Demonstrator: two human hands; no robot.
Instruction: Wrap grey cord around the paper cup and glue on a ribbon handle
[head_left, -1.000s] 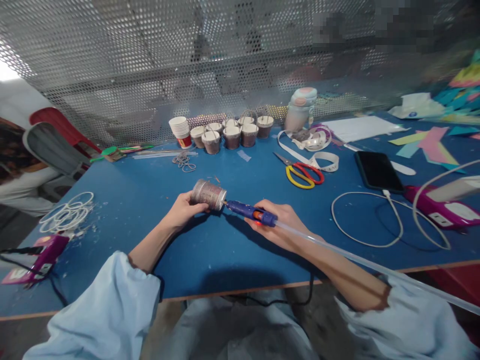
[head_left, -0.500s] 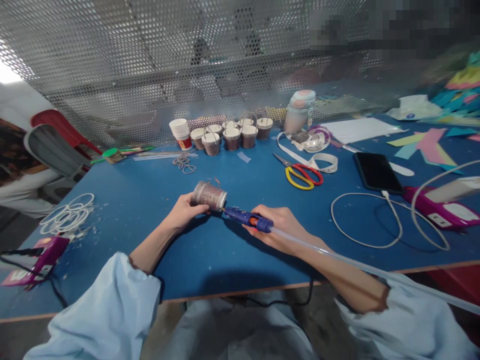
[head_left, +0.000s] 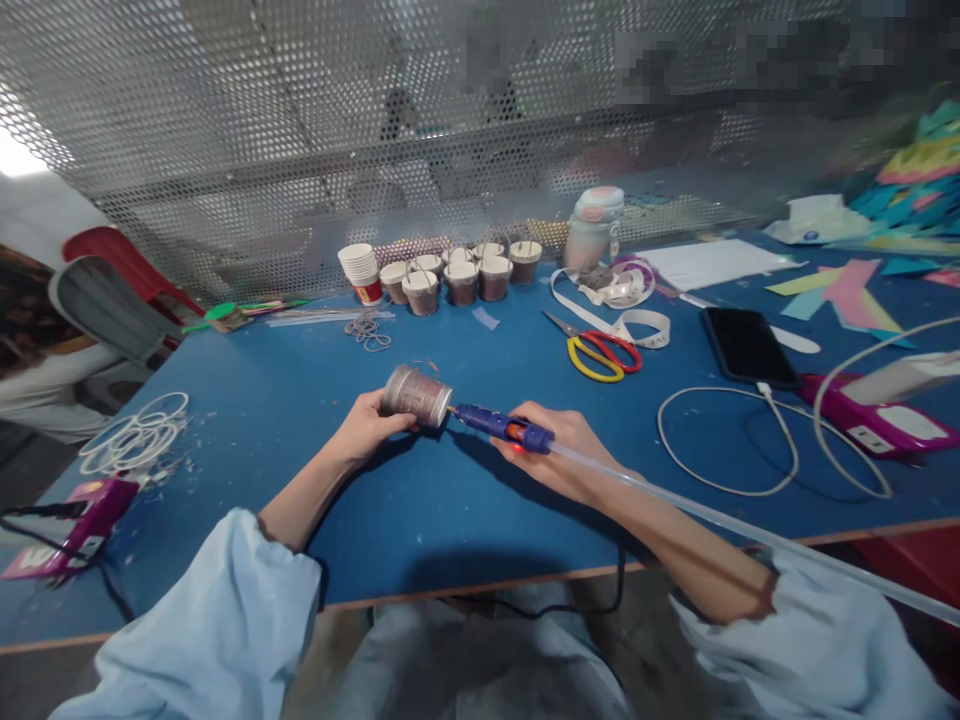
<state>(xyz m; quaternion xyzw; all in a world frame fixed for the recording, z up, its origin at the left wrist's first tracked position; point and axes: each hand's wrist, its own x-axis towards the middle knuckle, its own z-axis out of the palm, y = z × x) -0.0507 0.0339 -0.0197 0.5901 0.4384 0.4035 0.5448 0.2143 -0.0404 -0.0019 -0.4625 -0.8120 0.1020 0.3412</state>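
Observation:
My left hand (head_left: 373, 432) is closed around a small cup (head_left: 418, 396) wrapped in brownish-grey cord, tipped on its side above the blue table (head_left: 300, 540). In my right hand (head_left: 559, 445) is a blue glue gun (head_left: 495, 422), with a red light glowing on it. A long clear glue stick (head_left: 720, 512) runs out of its back over my right forearm. The gun's nozzle points at the cup's right end, at or very near the edge; whether it touches I cannot tell.
Several wrapped cups (head_left: 460, 283) with handles stand at the back beside stacked paper cups (head_left: 360, 270). Scissors (head_left: 596, 355), measuring tape (head_left: 649, 328), a phone (head_left: 750, 345) and a cable (head_left: 712, 490) lie to the right. A white cord coil (head_left: 139, 435) and purple power strip (head_left: 82, 525) are left.
The glue gun and my right hand have shifted slightly right, drawing the nozzle back a little from the cup. My left hand and the cup stay almost in place.

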